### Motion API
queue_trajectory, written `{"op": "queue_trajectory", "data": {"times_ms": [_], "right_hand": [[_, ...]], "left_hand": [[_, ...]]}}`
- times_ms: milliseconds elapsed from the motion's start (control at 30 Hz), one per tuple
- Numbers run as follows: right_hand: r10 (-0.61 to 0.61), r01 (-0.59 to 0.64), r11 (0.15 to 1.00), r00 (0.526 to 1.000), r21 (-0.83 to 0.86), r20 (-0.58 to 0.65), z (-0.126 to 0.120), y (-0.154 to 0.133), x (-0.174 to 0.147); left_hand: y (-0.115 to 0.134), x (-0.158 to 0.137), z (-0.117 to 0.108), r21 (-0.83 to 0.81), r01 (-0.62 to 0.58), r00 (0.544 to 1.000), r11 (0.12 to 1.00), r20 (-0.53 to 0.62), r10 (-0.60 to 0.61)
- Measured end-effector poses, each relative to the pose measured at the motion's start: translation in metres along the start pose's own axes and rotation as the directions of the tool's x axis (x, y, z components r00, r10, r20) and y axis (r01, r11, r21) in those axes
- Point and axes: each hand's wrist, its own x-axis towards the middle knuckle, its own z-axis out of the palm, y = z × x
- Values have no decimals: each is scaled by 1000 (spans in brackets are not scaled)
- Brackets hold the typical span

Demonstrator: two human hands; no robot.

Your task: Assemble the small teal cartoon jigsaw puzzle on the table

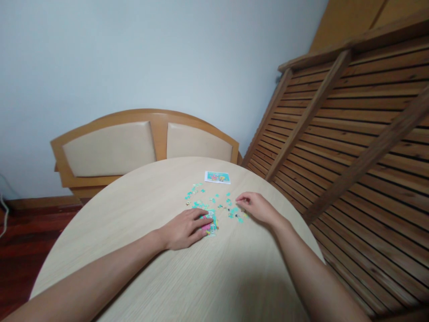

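Note:
Under the spread fingers of my left hand [186, 228] lies a partly joined jigsaw puzzle [212, 227], turquoise with a pink figure. The hand rests flat, covering its left part. My right hand [256, 205] is at the right edge of the loose puzzle pieces [231, 210], thumb and forefinger pinched together low over the table. Whatever is between those fingertips is too small to make out. More turquoise pieces [192, 192] are scattered beyond my left hand. A small picture card [217, 177] in matching colours lies flat behind the pieces.
Everything lies on a round, pale wooden table [140, 197]. Behind it stands a wooden headboard [160, 134] with cream padded panels, against a plain wall [150, 53]. A slatted wooden frame [335, 134] leans close along the table's right side. A white cable [4, 214] hangs at far left.

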Motion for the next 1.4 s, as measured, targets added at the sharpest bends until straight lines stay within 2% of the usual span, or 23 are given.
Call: {"op": "queue_trajectory", "data": {"times_ms": [133,300,633,867,1200,1300,1400], "right_hand": [[105,-108,993,993,-39,-55,-14,38,-3],[141,-140,990,990,27,-9,-11,61,-3],[133,-165,975,969,151,207,-11,46,-7],[137,-149,987,977,61,165,-2,49,-3],[127,-125,992,984,-26,124,1,27,-1],[138,-138,990,983,-7,123,-6,29,-5],[183,-199,978,964,67,196,-12,35,-9]], "left_hand": [[-1,-1,0,19,0,999,1000,37,0],[-1,-2,0,4,3,1000,1000,29,-3],[-1,-2,0,6,3,1000,1000,11,-3],[-1,-1,0,14,13,1000,1000,22,-14],[0,-1,0,10,8,1000,1000,20,-8],[0,-1,0,7,7,1000,1000,18,-7],[-1,-2,0,12,7,1000,1000,19,-7]]}}
